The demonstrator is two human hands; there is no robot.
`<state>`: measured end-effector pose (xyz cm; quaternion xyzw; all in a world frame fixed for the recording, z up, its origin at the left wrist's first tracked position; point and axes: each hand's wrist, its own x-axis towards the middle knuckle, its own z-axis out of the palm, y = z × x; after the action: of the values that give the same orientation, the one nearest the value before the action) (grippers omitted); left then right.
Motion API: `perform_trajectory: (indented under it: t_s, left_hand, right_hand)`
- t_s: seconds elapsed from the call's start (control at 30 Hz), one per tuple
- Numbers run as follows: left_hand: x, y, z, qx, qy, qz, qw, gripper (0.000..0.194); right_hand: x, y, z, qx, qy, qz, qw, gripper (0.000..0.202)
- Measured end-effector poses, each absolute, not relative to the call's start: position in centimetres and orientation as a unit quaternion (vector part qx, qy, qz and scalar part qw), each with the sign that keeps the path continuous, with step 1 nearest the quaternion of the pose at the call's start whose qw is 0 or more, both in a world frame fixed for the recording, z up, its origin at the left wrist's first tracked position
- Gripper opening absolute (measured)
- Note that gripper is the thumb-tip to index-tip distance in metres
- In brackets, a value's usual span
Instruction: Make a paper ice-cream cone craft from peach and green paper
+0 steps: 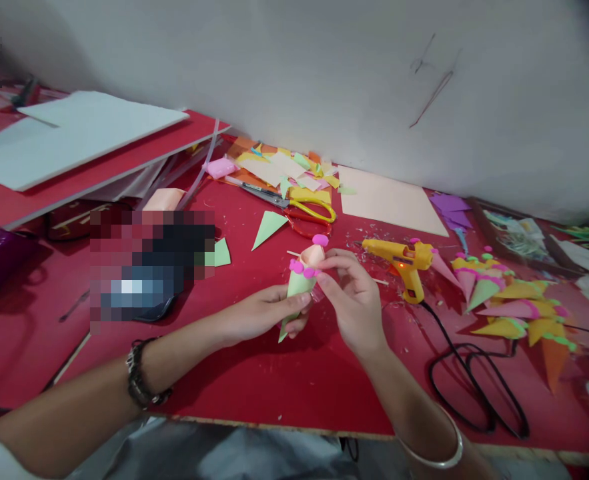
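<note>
A light green paper cone (pixel 299 284), point down, is held by my left hand (pixel 269 310), its fingers wrapped round the lower part. Pink foam pieces (pixel 303 268) line its rim, and a peach paper piece (pixel 313 256) with a pink blob (pixel 319 240) on top rises from the opening. My right hand (pixel 351 290) pinches at the right side of the rim, thumb and forefinger by the peach piece. To the right lies a yellow glue gun (pixel 399 259) with an orange light on. Scissors (pixel 304 208) with yellow and red handles rest behind the cone.
Finished-looking paper cones (pixel 511 310) lie at the right, beside a black cord (pixel 467 380). A peach sheet (pixel 391 199), paper scraps (pixel 284 167) and a tray (pixel 517 233) line the wall. White boards (pixel 89 140) lie on a raised red shelf (pixel 164 150) at the left.
</note>
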<state>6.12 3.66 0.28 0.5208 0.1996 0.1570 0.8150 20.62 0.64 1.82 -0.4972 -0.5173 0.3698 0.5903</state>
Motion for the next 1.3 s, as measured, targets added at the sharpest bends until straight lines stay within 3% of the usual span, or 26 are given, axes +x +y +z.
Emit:
perform_trajectory:
  t_s: [0.13,0.4,0.93,1.3]
  left_hand:
    - [6.09,3.65,0.32,0.509,0.199,0.154,0.823,0.028]
    - [5.99,3.7,0.35,0.531,0.174,0.146,0.817,0.031]
    - [6.0,3.86,0.28,0.544,0.184,0.136,0.807,0.033]
    - [6.63,3.62,0.48,0.603,0.352,0.248,0.672,0.019]
  right_hand:
    - [20.6,0.81,1.33,-0.458,-0.456,0.458,0.611,0.016]
    - [20.63,0.92,1.53,-0.411,-0.358,0.629,0.555,0.032]
    - [20.7,0.83,1.45,-0.396,-0.375,0.624,0.56,0.026]
    - [20.34,0.74,1.0,-0.444,-0.445,0.532,0.568,0.03]
